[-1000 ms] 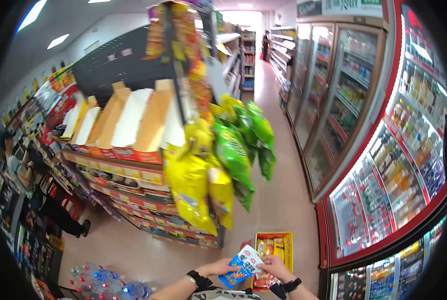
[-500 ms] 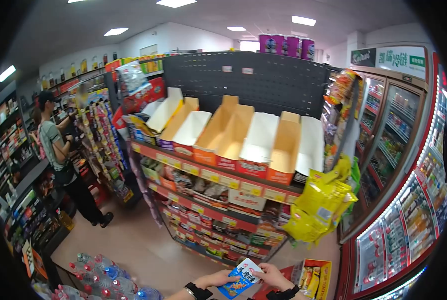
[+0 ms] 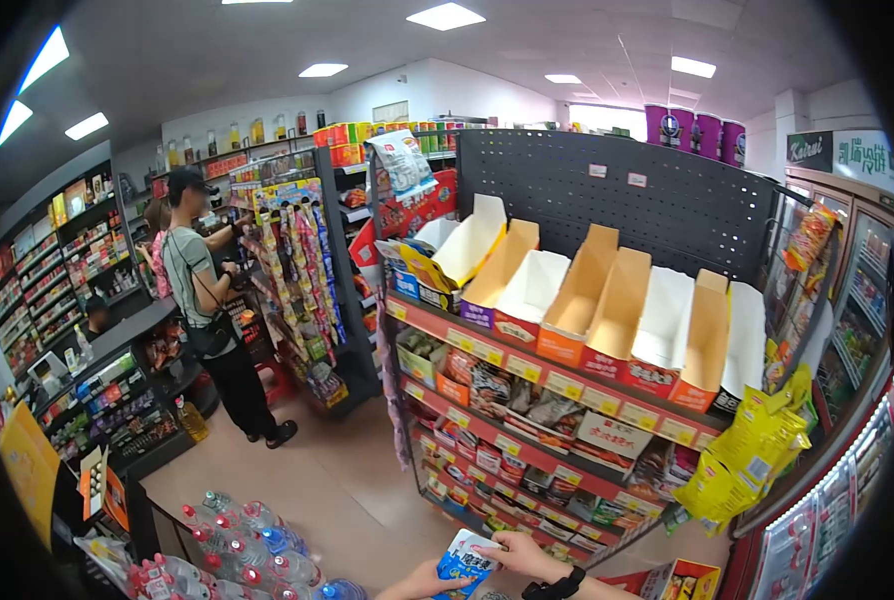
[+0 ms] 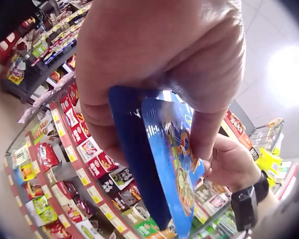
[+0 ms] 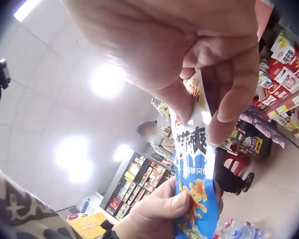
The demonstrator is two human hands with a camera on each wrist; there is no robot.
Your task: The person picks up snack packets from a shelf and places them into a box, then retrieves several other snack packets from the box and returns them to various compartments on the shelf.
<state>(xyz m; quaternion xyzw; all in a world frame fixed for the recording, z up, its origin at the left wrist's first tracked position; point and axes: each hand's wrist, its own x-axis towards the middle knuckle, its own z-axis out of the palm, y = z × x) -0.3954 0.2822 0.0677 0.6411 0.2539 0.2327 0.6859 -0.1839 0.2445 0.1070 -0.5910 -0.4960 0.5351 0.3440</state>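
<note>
Two blue-and-white snack packets seem to overlap in the left wrist view; in the head view they look like one blue-and-white packet (image 3: 461,568) at the bottom centre. My left hand (image 3: 422,582) pinches its lower left part, thumb on the printed face. The right hand (image 3: 523,556) pinches the white upper end between thumb and fingers. From the right wrist, the packet (image 5: 197,186) hangs between the right hand (image 5: 189,59) above and the left hand (image 5: 152,206) below. The left hand (image 4: 159,59) is large and close in the left wrist view.
A shelf unit (image 3: 567,385) with open display boxes (image 3: 612,305) stands in front. Yellow bags (image 3: 742,455) hang at its right end. Bottles (image 3: 252,540) stand on the floor at lower left. A person in a cap (image 3: 202,280) stands beyond them. A snack box (image 3: 692,580) lies lower right.
The head view has swung left, so the shelf unit and the standing person have shifted into fuller view. Both hands still hold the packet, now lower in the picture.
</note>
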